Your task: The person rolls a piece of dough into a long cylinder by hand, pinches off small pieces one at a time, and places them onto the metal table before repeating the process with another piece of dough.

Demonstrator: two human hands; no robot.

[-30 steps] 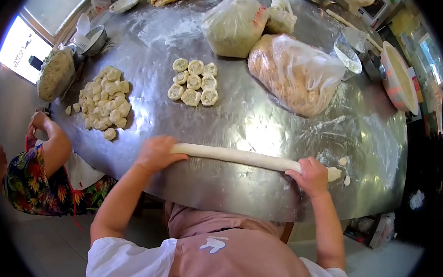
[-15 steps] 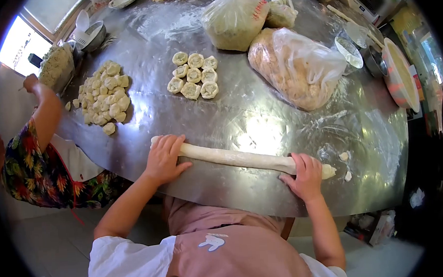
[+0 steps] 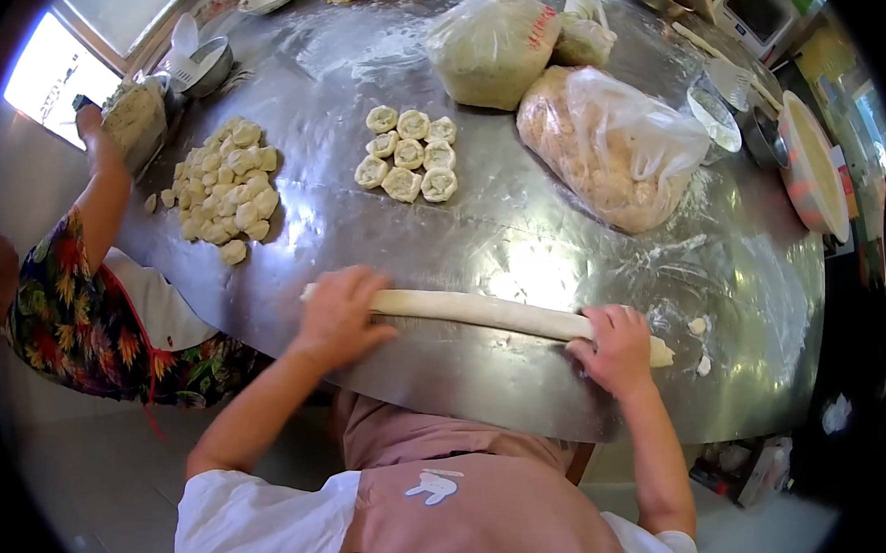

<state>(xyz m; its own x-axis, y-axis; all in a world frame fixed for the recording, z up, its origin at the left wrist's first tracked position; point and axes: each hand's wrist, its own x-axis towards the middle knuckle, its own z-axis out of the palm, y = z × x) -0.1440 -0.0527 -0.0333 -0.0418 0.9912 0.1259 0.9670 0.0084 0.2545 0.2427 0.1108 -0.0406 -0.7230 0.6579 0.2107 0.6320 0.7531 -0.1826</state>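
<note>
A long, pale dough rope (image 3: 485, 310) lies across the steel table near its front edge. My left hand (image 3: 340, 314), slightly blurred, rests over the rope's left end with fingers stretched out and thumb apart. At the other end, my right hand (image 3: 615, 346) has its fingers curled over the rope, thumb on the near side. A rough dough tip (image 3: 659, 352) sticks out beyond it. Part of the rope is hidden under each hand.
Round dough pieces (image 3: 405, 154) sit in rows, left of a bagged dough mass (image 3: 607, 148) and a tied plastic bag (image 3: 491, 49). Cut dough lumps (image 3: 226, 183) are piled at left. A co-worker's arm (image 3: 106, 189) reaches toward a filled bag (image 3: 136, 120). Dough scraps (image 3: 702, 348) lie at right.
The view has shifted a little, moving the table's contents rightward. My left hand has moved slightly and is blurred; both hands stay on the rope. The co-worker's hand has moved up by the filled bag.
</note>
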